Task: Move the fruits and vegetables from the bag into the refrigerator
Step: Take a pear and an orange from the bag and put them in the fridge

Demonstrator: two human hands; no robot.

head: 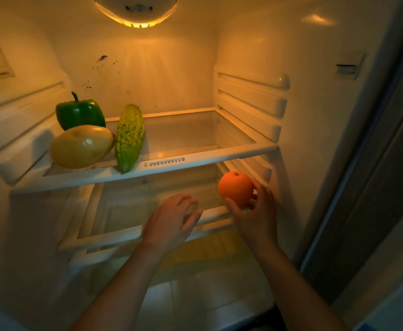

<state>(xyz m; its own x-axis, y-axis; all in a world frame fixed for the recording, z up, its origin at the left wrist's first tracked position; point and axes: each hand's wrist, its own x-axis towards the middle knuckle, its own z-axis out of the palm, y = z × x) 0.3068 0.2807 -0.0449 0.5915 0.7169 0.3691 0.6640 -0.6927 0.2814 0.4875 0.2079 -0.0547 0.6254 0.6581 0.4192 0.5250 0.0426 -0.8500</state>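
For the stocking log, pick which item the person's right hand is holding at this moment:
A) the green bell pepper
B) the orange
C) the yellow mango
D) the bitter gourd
B: the right hand grips the orange below the upper shelf, while the green bell pepper, mango and bitter gourd lie on that shelf, untouched.

A green bell pepper (80, 113), yellow mango (81, 146) and bitter gourd (129, 137) (tip at the front edge) cluster at the left of the refrigerator's upper shelf (207, 152); the right hand (255, 218) holds an orange (235, 188) below it.
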